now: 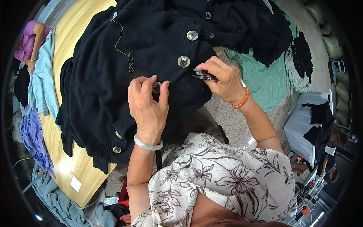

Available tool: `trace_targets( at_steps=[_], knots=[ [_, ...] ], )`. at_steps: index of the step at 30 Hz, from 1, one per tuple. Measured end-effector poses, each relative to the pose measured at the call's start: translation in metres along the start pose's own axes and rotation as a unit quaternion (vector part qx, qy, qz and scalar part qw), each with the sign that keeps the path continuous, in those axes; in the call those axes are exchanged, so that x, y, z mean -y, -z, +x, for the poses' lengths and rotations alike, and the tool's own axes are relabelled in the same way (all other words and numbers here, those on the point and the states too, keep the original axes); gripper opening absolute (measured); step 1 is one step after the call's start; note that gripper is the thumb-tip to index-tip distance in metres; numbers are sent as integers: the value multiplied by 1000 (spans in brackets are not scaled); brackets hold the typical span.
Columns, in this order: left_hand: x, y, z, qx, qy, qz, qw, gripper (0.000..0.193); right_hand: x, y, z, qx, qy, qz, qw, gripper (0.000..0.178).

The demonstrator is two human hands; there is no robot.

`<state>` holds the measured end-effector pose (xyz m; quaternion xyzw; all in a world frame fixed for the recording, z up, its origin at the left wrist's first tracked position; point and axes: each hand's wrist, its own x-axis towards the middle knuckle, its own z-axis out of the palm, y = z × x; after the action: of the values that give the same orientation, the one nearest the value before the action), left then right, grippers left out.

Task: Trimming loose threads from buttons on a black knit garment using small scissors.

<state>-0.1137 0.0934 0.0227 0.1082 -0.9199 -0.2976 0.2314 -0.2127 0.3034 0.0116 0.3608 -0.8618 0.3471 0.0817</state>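
Note:
A black knitted cardigan (106, 75) with large marbled buttons lies spread in front of me. With thumb and fingers, my left hand (148, 102) pinches a button (156, 87) on its front band. Thread snips (205, 75) with dark handles sit in my right hand (225, 80), their blades pointing left over the knit. Two more buttons, a near one (183, 61) and a farther one (192, 35), lie along the band. A loose tan thread (121, 42) trails across the cardigan, left of the buttons.
Under the cardigan is a pale wooden table (56, 151) with a small white paper (75, 183). Light-blue (41, 77) and purple garments (33, 138) hang at its left edge, near another person's arm (38, 39). Green sheeting (264, 75) and a white bin (302, 125) stand right.

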Motion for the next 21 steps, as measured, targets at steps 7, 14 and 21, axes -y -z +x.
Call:
trace_targets(
  at_steps=[7,14,21],
  knots=[
    [-2,-1,1,-2,-20,-30,999,12,5,0,1,4,11,15,1000,20],
    [2,2,-11,-40,-43,-125,990,13,16,5,-5,43,13,23,999,26],
    [5,13,-25,-50,-35,-151,987,14,42,12,3,130,-50,132,981,33]
  ],
)
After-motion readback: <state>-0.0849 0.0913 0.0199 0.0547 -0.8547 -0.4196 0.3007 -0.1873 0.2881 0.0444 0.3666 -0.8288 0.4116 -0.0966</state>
